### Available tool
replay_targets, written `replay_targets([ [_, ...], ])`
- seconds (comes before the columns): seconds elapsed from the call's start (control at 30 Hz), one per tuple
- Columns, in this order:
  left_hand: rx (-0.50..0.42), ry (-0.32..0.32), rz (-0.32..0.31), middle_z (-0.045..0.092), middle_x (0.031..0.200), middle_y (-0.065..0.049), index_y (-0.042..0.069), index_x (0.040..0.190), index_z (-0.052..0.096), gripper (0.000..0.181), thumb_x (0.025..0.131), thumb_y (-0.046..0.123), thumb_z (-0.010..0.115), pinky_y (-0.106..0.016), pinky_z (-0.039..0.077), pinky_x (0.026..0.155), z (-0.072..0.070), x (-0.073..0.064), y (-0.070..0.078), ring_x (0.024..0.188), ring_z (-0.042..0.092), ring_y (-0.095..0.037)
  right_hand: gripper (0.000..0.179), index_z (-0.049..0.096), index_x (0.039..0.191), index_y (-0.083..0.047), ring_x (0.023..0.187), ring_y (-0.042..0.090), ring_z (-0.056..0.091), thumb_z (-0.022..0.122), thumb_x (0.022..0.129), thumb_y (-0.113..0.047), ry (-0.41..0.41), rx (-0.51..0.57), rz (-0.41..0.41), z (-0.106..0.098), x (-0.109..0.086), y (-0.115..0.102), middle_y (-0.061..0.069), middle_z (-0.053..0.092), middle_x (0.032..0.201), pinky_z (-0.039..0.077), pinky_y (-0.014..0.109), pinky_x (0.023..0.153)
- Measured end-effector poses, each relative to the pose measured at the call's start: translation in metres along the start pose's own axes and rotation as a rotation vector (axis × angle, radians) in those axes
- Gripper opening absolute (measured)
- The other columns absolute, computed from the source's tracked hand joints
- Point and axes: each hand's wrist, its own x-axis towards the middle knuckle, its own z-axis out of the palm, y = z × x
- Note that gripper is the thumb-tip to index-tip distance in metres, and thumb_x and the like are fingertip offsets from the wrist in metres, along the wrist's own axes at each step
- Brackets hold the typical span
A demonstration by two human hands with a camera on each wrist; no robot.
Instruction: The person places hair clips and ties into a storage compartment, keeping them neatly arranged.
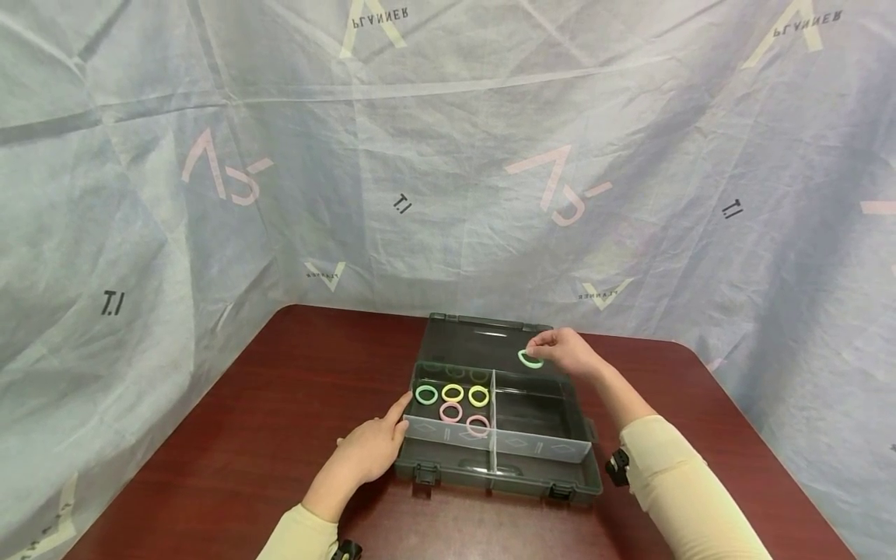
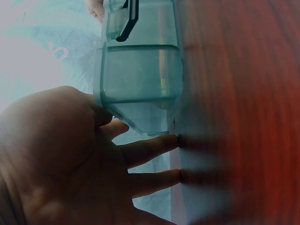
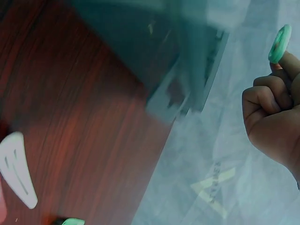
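A dark see-through box (image 1: pixel 490 486) lies with its lid (image 1: pixel 462 342) laid back on the table. In its left back compartment are several hair ties: a green one (image 1: pixel 426 386), yellow ones (image 1: pixel 453 386) and pink ones (image 1: pixel 451 402). My right hand (image 1: pixel 568 351) pinches a light green hair tie (image 3: pixel 280 44) between thumb and fingertip above the lid. At the box's left side, my left hand (image 1: pixel 371 449) rests with its fingers straight and spread; the left wrist view shows them beside the box wall (image 2: pixel 140 75), near the table.
White dividers (image 1: pixel 535 444) split the box. A reddish-brown table (image 1: pixel 280 404) carries it, and a printed grey cloth (image 1: pixel 448 155) hangs behind. In the right wrist view a white snap hair clip (image 3: pixel 18 171) lies on the table, close to a partly seen green item (image 3: pixel 73 221).
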Motion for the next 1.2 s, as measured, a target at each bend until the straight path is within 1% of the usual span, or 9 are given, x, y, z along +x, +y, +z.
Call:
replay_targets([
  [0.17,0.001,0.003,0.001,0.065,0.127,-0.024,0.024,0.160,0.032,0.051,0.110,0.030,0.044,-0.084,0.035,0.085,0.001,0.000,0.000,0.126,0.056,-0.045,0.017,0.076,0.099,-0.004,0.078,0.020,0.051,0.068,0.099,-0.020,-0.018,0.013,-0.034,0.008,0.005,-0.011,0.007,0.070,0.090,0.042,0.034,0.070],
  [0.3,0.006,0.010,0.013,0.065,0.126,-0.026,0.024,0.159,0.033,0.051,0.110,0.030,0.043,-0.085,0.035,0.083,0.001,0.000,0.000,0.126,0.056,-0.046,0.016,0.076,0.099,-0.007,0.085,0.028,0.055,0.069,0.099,-0.021,-0.033,0.024,-0.027,0.011,0.008,-0.018,0.005,0.070,0.092,0.044,0.036,0.074],
  [0.37,0.009,0.011,0.015,0.065,0.126,-0.025,0.024,0.160,0.032,0.051,0.110,0.030,0.043,-0.085,0.035,0.082,0.000,0.000,0.000,0.126,0.056,-0.046,0.016,0.076,0.101,-0.007,0.091,0.032,0.057,0.068,0.099,-0.021,-0.038,0.034,-0.020,0.012,0.009,-0.021,0.006,0.071,0.095,0.045,0.037,0.077],
  [0.43,0.010,0.010,0.013,0.066,0.126,-0.024,0.024,0.160,0.032,0.051,0.110,0.031,0.043,-0.085,0.034,0.082,0.000,-0.001,0.000,0.125,0.056,-0.046,0.017,0.076,0.101,-0.007,0.094,0.032,0.058,0.068,0.099,-0.021,-0.036,0.043,-0.019,0.012,0.010,-0.024,0.009,0.072,0.098,0.045,0.037,0.079],
  [0.6,0.008,0.006,0.011,0.066,0.125,-0.023,0.025,0.160,0.031,0.051,0.110,0.031,0.043,-0.085,0.035,0.083,0.000,-0.002,0.000,0.125,0.056,-0.046,0.020,0.077,0.102,-0.003,0.086,0.023,0.056,0.070,0.098,-0.021,-0.038,0.042,-0.047,0.016,0.014,-0.030,0.010,0.072,0.096,0.045,0.035,0.078],
  [0.8,0.005,0.014,0.014,0.065,0.126,-0.025,0.024,0.160,0.032,0.052,0.110,0.030,0.044,-0.084,0.035,0.084,0.001,-0.002,0.001,0.125,0.056,-0.046,0.019,0.077,0.102,-0.005,0.085,0.022,0.055,0.069,0.098,-0.022,-0.054,0.040,-0.067,0.023,0.018,-0.037,0.012,0.072,0.098,0.044,0.035,0.076],
  [0.93,-0.001,0.012,0.013,0.065,0.127,-0.025,0.024,0.160,0.031,0.052,0.110,0.031,0.043,-0.084,0.034,0.085,0.002,-0.002,0.001,0.128,0.055,-0.045,0.021,0.076,0.104,-0.002,0.084,0.020,0.054,0.068,0.099,-0.021,-0.071,0.049,-0.094,0.029,0.021,-0.044,0.016,0.071,0.101,0.044,0.036,0.075],
  [1.07,-0.007,0.009,0.015,0.064,0.128,-0.026,0.024,0.160,0.031,0.052,0.110,0.030,0.043,-0.085,0.033,0.085,0.002,-0.002,0.001,0.128,0.054,-0.045,0.022,0.075,0.104,0.001,0.081,0.019,0.050,0.067,0.100,-0.019,-0.094,0.063,-0.113,0.038,0.027,-0.050,0.013,0.070,0.098,0.043,0.036,0.074],
  [1.2,-0.012,-0.004,0.011,0.064,0.128,-0.025,0.024,0.160,0.030,0.052,0.110,0.030,0.043,-0.084,0.034,0.085,0.002,-0.001,0.001,0.129,0.054,-0.045,0.019,0.076,0.103,-0.003,0.084,0.016,0.054,0.067,0.099,-0.019,-0.119,0.073,-0.115,0.047,0.031,-0.057,0.007,0.071,0.099,0.046,0.036,0.077],
])
